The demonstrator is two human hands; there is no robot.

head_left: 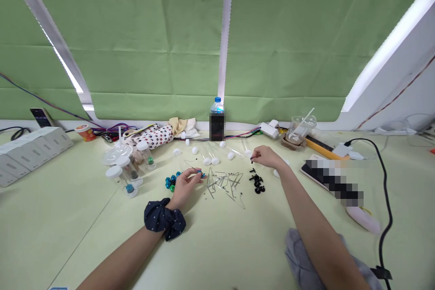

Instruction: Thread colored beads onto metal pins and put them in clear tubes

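My left hand [185, 185] is closed, its fingertips pinching a small shiny blue piece [203, 175]. A thin wire sticks up beside those fingers. Just left of this hand sit several shiny blue balls [167, 182] and a green ball [172, 188]. To the right, my right hand [268, 157] pinches a small black piece [252, 161] above the table. Below it lies a loose pile of black plastic pieces [258, 183], some with round heads. Between the hands, thin metal rods [220, 183] are scattered on the table, a few of them bent.
Clear tubes with white caps [215, 161] lie behind the rods. Capped jars [127, 170] stand at left, near white boxes [34, 152]. A water bottle [217, 107], a plastic cup [301, 127], a phone [316, 174] and a black cable [387, 190] surround the work area.
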